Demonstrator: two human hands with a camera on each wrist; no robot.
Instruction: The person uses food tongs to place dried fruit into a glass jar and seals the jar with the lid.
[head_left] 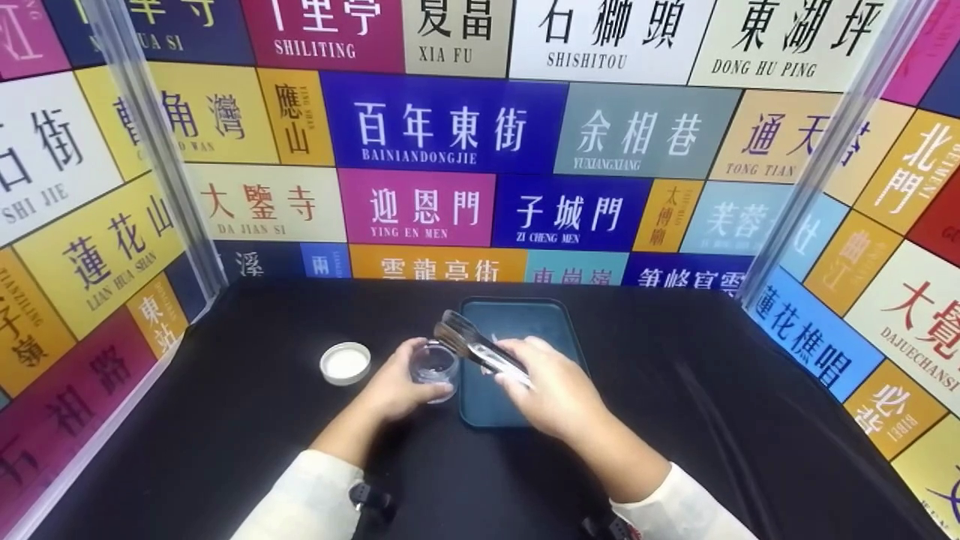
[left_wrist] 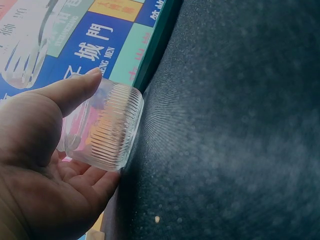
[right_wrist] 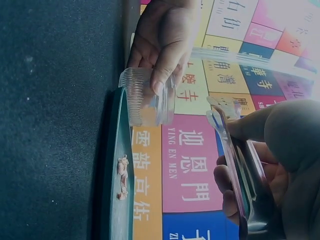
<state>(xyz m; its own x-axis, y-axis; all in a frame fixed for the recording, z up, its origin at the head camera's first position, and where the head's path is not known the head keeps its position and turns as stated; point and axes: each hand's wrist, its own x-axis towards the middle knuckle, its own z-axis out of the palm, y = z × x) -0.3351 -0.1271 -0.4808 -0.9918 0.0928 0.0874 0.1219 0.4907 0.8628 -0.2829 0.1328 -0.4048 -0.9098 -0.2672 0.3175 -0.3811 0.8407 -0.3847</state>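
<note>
My left hand (head_left: 397, 384) holds a clear ribbed jar (head_left: 435, 366) between thumb and fingers, at the left edge of a dark green tray (head_left: 480, 414). The jar's mouth is uncovered, and its ribbed side (left_wrist: 117, 127) looks see-through in the left wrist view. My right hand (head_left: 559, 394) grips clear plastic tongs (head_left: 504, 365) over the tray. The tongs' ends point toward the jar and stand just above and beside its mouth. A brownish patch shows at these ends in the head view; I cannot tell whether it is a held piece.
A round white lid (head_left: 345, 363) lies on the black tablecloth (head_left: 247, 420) to the left of the jar. Small pale brown pieces (right_wrist: 122, 176) lie on the tray. Panels printed with lettering (head_left: 442, 124) close off the back and both sides, with clear corner posts (head_left: 817, 150).
</note>
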